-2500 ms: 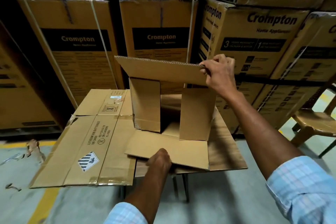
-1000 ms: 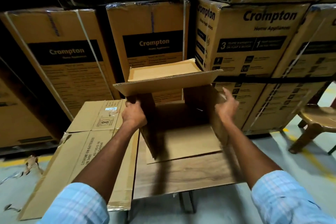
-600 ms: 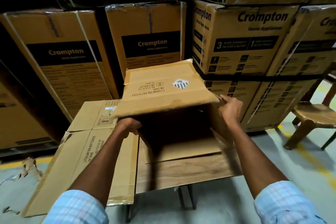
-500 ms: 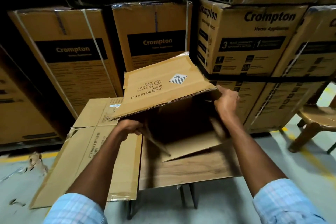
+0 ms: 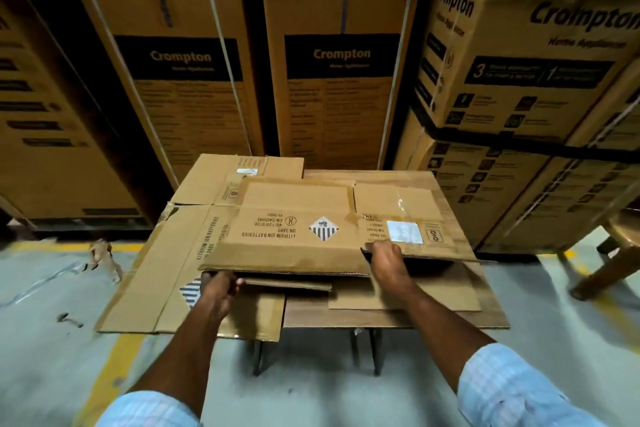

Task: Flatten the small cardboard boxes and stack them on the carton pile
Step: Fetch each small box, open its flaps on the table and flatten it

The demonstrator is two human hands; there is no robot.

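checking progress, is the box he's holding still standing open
No, the box lies collapsed nearly flat over the table, gripped by left hand and right hand.

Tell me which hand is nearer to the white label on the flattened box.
Right. The right hand grips the flattened box at its near edge, just below and left of the white label. The left hand holds the box's near-left corner, much farther away.

Dim warehouse light, dark shadows up top, wide-angle bending at the edges, slight motion blur throughout
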